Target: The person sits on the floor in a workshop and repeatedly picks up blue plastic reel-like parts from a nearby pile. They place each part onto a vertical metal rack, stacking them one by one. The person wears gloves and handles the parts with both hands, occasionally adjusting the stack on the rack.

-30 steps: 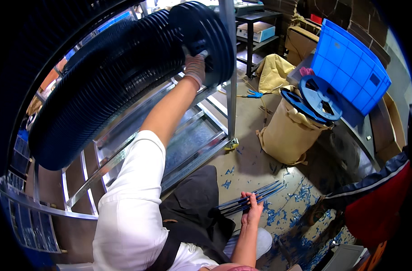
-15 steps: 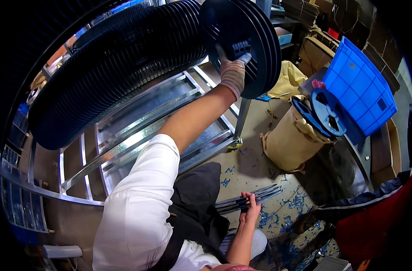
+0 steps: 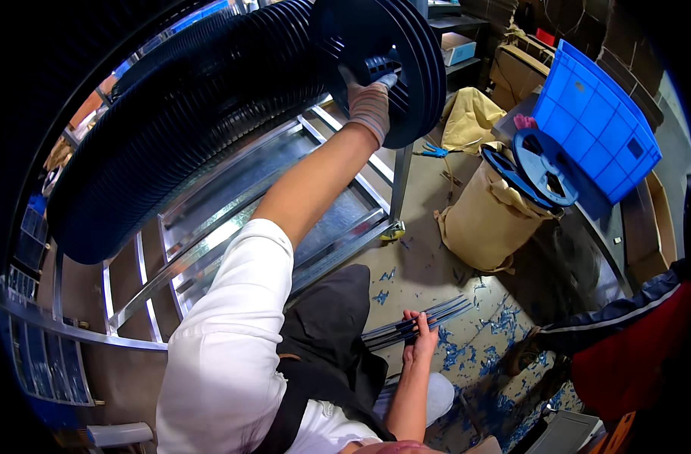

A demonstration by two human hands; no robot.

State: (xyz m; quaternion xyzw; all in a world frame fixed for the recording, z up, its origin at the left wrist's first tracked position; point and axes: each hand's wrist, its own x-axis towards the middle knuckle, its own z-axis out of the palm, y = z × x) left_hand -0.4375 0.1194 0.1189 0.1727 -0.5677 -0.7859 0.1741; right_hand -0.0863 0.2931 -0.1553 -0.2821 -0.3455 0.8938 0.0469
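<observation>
Dark plastic reels, upper centre: an end cluster of reels [image 3: 425,64], at least three round flanges showing, flat, smooth, with cut-outs near the hub. Cluster sits at the right end of a long curved row of reels [image 3: 179,151]; thin ribbed edges packed close, too many to count.

Left hand [image 3: 370,106], one, in a pale striped glove: holding the end cluster at its hub, thumb and a finger apart on the near face; remaining fingers hard to make out.

Right hand [image 3: 421,339], one, no glove seen: fingers closed around a bundle of thin dark pieces [image 3: 383,334], several, seen edge-on; exact count unclear. Bundle low, near a black apron [image 3: 326,318], well apart from the row.

Beneath the row: one metal rack [image 3: 401,185], silvery bars, shiny sheet shelf.

Right of rack: one tan sack [image 3: 485,219], crumpled, paper-like, rounded; at its mouth at least two blue reels [image 3: 542,163], one tilted, spoked. Just beyond, one blue plastic bin [image 3: 595,113], tilted, walls gridded.

Floor [image 3: 417,265]: blue flakes [image 3: 504,325], ragged, scattered, beyond counting. Right edge: red-and-dark clothing [image 3: 625,356] with one pale stripe.
</observation>
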